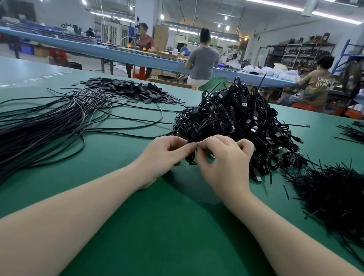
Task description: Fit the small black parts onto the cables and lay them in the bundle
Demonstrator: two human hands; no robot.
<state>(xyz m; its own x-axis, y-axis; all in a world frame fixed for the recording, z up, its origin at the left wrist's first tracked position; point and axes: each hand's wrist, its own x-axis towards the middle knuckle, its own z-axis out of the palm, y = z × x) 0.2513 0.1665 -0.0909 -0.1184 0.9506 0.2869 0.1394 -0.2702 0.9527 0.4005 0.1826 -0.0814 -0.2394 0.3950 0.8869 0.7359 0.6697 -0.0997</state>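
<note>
Both hands meet just in front of the tangled heap of coiled cables (pixel 238 120) on the green counter (pixel 159 241). The left hand (pixel 163 156) and the right hand (pixel 224 163) have their fingertips curled together, pinching a small dark coil of cable (pixel 191 157) between them; whether a black part is already on it cannot be told, since the fingers hide the joint.

To do this step well, I would keep the cable end short and stiff between thumb and forefinger, so that it does not buckle while the part is pushed on. The loose small black parts (pixel 131 91) lie beyond and left of the heap. The straight cable bundle (pixel 23 127) fans out well to the left of the heap, and the finished piece should be laid there parallel to its neighbours.
</note>
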